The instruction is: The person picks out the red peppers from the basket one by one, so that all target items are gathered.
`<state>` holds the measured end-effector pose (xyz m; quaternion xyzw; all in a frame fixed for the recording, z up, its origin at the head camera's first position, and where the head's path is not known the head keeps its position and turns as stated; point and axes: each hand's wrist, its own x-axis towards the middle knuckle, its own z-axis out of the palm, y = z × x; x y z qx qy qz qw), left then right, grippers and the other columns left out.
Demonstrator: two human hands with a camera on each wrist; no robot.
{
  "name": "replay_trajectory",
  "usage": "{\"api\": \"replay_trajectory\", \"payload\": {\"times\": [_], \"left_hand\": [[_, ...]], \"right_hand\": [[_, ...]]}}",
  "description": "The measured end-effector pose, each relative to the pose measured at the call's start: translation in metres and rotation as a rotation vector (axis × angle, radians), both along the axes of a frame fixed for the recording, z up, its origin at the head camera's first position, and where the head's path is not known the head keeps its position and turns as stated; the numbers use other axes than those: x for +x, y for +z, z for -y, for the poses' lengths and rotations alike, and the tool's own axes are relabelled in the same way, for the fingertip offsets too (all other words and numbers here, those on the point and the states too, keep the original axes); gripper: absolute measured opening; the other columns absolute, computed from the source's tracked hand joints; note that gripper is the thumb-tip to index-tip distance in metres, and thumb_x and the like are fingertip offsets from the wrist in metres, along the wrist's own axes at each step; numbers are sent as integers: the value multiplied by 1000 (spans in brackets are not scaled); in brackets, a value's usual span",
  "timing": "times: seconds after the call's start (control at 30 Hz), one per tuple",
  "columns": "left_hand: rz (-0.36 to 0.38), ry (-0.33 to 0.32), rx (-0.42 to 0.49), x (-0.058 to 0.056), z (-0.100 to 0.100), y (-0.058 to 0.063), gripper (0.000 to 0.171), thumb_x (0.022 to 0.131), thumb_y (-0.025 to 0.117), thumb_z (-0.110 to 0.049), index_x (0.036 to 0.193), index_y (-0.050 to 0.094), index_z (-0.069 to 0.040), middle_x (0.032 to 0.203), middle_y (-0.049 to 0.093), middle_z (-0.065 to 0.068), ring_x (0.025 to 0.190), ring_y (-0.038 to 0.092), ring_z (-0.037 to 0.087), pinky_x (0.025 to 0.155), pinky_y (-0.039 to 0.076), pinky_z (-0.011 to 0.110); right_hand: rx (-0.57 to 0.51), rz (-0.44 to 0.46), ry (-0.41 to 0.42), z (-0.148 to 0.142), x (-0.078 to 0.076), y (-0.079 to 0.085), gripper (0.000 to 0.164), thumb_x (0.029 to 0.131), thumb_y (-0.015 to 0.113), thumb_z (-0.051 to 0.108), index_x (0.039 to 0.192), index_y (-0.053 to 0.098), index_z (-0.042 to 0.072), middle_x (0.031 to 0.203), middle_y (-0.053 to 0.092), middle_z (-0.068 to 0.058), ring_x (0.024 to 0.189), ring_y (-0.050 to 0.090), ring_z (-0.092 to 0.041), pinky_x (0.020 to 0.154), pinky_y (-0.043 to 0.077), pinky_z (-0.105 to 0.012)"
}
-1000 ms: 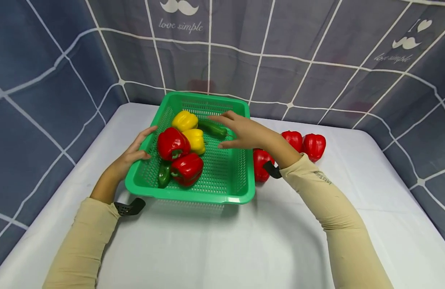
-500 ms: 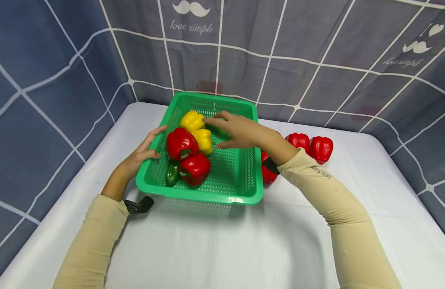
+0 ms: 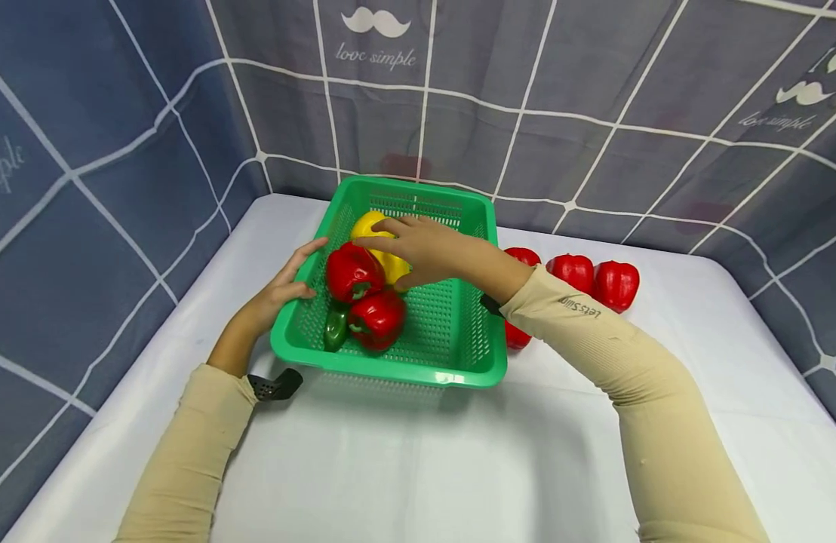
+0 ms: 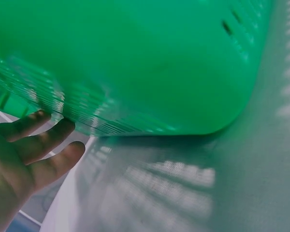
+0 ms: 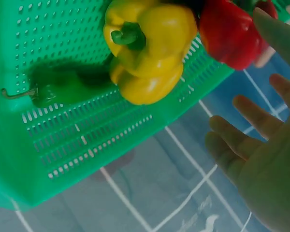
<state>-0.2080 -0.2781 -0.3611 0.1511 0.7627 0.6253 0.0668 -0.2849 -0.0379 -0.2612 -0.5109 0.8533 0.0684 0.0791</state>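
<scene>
A green plastic basket (image 3: 391, 369) holds two red bell peppers (image 3: 353, 273), two yellow bell peppers (image 5: 152, 48) and a dark green pepper (image 3: 335, 329). A long green pepper (image 5: 63, 89) shows in the right wrist view; my right hand hides it in the head view. My left hand (image 3: 274, 303) holds the basket's left rim, thumb over the edge, while several fingers (image 4: 58, 162) lie against the outer wall. Above the yellow peppers and the upper red one, my right hand (image 3: 428, 249) hovers with spread, slightly bent fingers, holding nothing.
Several red bell peppers (image 3: 616, 286) lie on the white-covered table (image 3: 418, 467) to the basket's right, some partly behind my right forearm. A grey-blue gridded curtain (image 3: 472, 83) rises behind the table and along both sides.
My right hand has moved left across the basket, from above the long green pepper to the yellow and red ones. My left hand stays at the rim. The whole view has shifted slightly.
</scene>
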Motion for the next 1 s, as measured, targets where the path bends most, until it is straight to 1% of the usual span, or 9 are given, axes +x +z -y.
{"api": "replay_trajectory", "payload": {"times": [0.03, 0.13, 0.2, 0.33, 0.43, 0.57, 0.77, 0.87, 1.0], "left_hand": [[3, -5, 7, 0, 0, 0, 80, 72, 35, -1, 147, 12, -19, 151, 3, 3, 130, 16, 22, 95, 32, 30], [11, -21, 25, 0, 1, 1, 80, 72, 34, -2, 147, 10, -20, 151, 4, 5, 126, 23, 22, 87, 40, 22], [9, -24, 32, 1, 1, 0, 80, 72, 34, -2, 147, 10, -20, 151, 5, 6, 126, 25, 23, 85, 41, 21], [-4, -33, 24, -1, 2, -2, 80, 73, 35, -3, 147, 9, -18, 151, 2, 5, 130, 18, 24, 92, 34, 27], [-3, -36, 26, -1, 2, -3, 80, 73, 35, -3, 147, 9, -18, 151, 2, 4, 132, 16, 26, 94, 31, 34], [-5, -28, 23, -1, 3, -4, 80, 73, 35, -3, 147, 9, -17, 152, 2, 4, 133, 14, 26, 97, 28, 40], [-10, -33, 20, 0, 2, -4, 80, 73, 35, -4, 147, 9, -16, 152, 1, 5, 135, 10, 27, 101, 21, 51], [-12, -32, 19, -1, 1, -4, 79, 73, 35, -3, 147, 9, -16, 152, 2, 5, 135, 11, 27, 102, 21, 49], [-12, -26, 18, 0, 2, -3, 80, 72, 35, -3, 147, 10, -17, 151, 3, 4, 133, 15, 26, 100, 25, 44]], "right_hand": [[20, -8, 10, 3, 0, -1, 87, 76, 70, 35, 145, 17, 34, 145, 29, -5, 132, 29, -27, 105, 30, -47], [73, -28, 35, 12, -1, -2, 90, 76, 71, 35, 146, 13, 35, 149, 24, -4, 135, 23, -27, 106, 27, -48], [86, -38, 54, 16, -2, -4, 92, 75, 71, 34, 146, 12, 35, 150, 20, -4, 136, 21, -28, 106, 27, -49], [81, -42, 68, 20, -6, -8, 95, 75, 72, 33, 146, 9, 35, 152, 14, -2, 137, 19, -28, 105, 29, -49], [67, -24, 70, 22, -10, -11, 96, 74, 73, 31, 146, 9, 36, 152, 12, -1, 137, 19, -28, 106, 28, -49], [41, 5, 86, 24, -15, -17, 96, 74, 73, 29, 146, 10, 36, 152, 11, 0, 137, 20, -29, 106, 27, -49], [7, 44, 114, 26, -21, -27, 92, 75, 72, 26, 146, 13, 35, 152, 12, 0, 136, 23, -25, 105, 30, -46], [-1, 34, 125, 27, -23, -30, 90, 75, 72, 28, 145, 15, 35, 152, 13, 0, 136, 23, -24, 105, 30, -47], [0, 2, 134, 27, -26, -30, 89, 75, 71, 36, 145, 16, 35, 152, 12, 2, 136, 21, -26, 106, 27, -48]]}}
